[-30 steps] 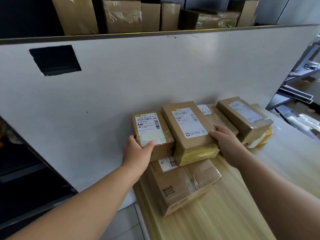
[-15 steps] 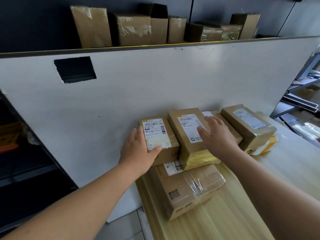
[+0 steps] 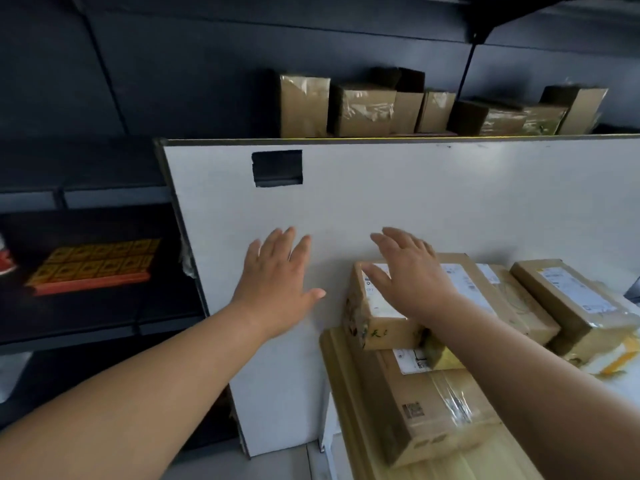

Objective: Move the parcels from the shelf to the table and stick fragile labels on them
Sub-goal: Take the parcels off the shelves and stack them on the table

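Several brown cardboard parcels lie on the wooden table point(image 3: 450, 465) at the lower right. A small labelled parcel point(image 3: 377, 323) sits at the pile's left, on a larger taped parcel point(image 3: 433, 410). Another parcel point(image 3: 568, 299) lies at the far right. My right hand point(image 3: 412, 275) hovers with straight fingers just above the small parcel. My left hand point(image 3: 277, 275) is raised in front of the white panel point(image 3: 450, 202), fingers spread, holding nothing. Several more parcels point(image 3: 360, 109) stand on the shelf behind the panel's top edge.
A dark shelf unit stands at the left, with a flat orange and yellow patterned box point(image 3: 93, 268) on one level. A black rectangular cut-out point(image 3: 277, 168) shows in the white panel. The table's left edge runs beside the panel's foot.
Both hands have let go of the parcels on the table and risen with open fingers. My view has turned left and upward, showing more of the shelf.
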`<state>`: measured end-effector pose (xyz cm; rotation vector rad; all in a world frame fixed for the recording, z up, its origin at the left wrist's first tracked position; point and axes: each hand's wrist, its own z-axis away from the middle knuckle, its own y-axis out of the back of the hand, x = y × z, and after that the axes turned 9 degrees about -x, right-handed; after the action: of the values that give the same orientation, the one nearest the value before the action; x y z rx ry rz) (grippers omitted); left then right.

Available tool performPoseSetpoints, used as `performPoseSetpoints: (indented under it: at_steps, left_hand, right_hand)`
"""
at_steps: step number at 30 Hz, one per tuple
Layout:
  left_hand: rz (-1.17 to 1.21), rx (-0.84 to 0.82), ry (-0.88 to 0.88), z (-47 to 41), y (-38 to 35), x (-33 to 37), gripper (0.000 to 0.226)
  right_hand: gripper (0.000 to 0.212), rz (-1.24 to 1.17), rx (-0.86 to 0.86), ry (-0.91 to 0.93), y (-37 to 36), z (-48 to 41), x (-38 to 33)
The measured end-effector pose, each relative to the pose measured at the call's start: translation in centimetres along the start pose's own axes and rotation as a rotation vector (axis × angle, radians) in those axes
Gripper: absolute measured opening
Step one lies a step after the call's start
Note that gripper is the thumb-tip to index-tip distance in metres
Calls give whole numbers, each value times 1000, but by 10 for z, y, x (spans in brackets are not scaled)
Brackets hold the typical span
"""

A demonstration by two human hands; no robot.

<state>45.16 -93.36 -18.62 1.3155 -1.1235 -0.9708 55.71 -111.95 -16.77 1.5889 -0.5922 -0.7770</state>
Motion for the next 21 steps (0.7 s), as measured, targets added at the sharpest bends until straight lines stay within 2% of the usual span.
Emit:
performPoseSetpoints:
  at_steps: [8,21]
  left_hand:
    - [-40,111,94,63,46,-97,81]
    - [-187,264,349,229,120,-324,83]
  right_hand:
    - [60,87,-12,150,20,-11,-120]
    - [62,113,85,405,21,-16,-403]
